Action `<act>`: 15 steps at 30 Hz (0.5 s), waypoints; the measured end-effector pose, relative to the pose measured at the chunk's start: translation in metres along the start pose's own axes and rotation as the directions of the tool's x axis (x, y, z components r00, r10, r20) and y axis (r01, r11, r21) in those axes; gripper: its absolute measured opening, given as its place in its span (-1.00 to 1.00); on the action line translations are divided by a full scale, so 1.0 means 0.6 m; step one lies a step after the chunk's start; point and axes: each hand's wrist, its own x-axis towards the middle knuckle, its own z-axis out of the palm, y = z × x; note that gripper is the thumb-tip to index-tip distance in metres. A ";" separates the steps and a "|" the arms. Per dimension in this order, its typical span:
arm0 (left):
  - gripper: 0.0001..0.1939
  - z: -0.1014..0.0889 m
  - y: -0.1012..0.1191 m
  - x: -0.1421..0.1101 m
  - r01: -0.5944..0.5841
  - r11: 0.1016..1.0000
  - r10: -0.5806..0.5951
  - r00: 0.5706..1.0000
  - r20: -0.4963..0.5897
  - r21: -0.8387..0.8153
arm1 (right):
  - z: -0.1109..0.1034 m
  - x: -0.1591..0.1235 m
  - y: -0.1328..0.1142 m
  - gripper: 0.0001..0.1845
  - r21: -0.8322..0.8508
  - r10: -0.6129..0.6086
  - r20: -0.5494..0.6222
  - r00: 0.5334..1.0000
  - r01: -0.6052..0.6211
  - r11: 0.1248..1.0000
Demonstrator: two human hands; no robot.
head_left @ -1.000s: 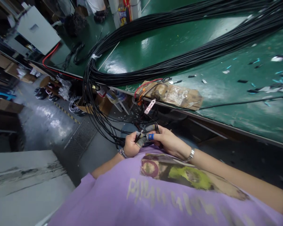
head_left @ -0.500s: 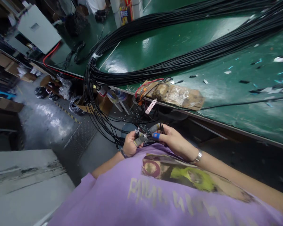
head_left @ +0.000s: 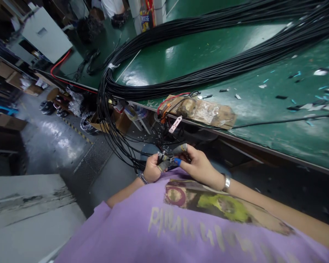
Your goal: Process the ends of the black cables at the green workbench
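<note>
In front of my purple shirt, my left hand is closed around the end part of a black cable. Grey finger covers wrap some of its fingertips. My right hand meets it from the right, fingers bent in a pinch, with blue tape on the thumb and a grey cover on the index finger. The thumb tip lies by a small pale bit at the cable end; what it pinches is too small to make out. Several black cables hang from the table edge down toward my left hand.
A thick bundle of black cables loops over the green table. At the table's edge lie a taped cardboard piece and a pinkish-white tag. Scraps lie at right. A white box stands at the far left.
A black item seen earlier between my right thumb and index finger no longer shows. My right hand moved slightly right, then back toward the left hand. The left hand stays almost in place.
</note>
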 end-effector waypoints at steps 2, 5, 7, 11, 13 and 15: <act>-0.56 0.002 0.004 0.000 -0.025 0.999 0.025 1.000 0.000 0.021 | -0.002 -0.002 -0.005 -0.94 -0.044 -0.048 -0.011 0.999 0.048 0.998; -0.58 0.003 0.003 0.001 -0.033 0.999 0.034 0.999 -0.031 0.027 | -0.004 -0.005 -0.011 -0.93 -0.071 -0.161 0.067 0.985 0.166 0.984; -0.58 0.001 -0.002 0.002 -0.012 1.000 0.012 0.999 -0.053 -0.004 | -0.006 -0.006 -0.013 -0.95 -0.035 -0.216 0.144 0.966 0.223 0.974; -0.55 -0.005 -0.020 0.002 0.032 0.990 -0.040 0.998 -0.056 -0.136 | -0.011 -0.008 -0.010 -0.92 -0.047 -0.139 0.052 0.989 0.142 0.989; -0.54 -0.007 -0.025 0.002 0.035 0.974 -0.047 0.998 -0.045 -0.225 | -0.013 -0.008 -0.006 -0.86 -0.114 -0.093 0.017 0.995 0.095 0.989; -0.55 -0.007 -0.023 0.002 0.040 0.945 -0.051 0.998 -0.024 -0.324 | -0.015 -0.006 -0.002 -0.86 -0.211 -0.096 0.032 0.995 0.100 0.972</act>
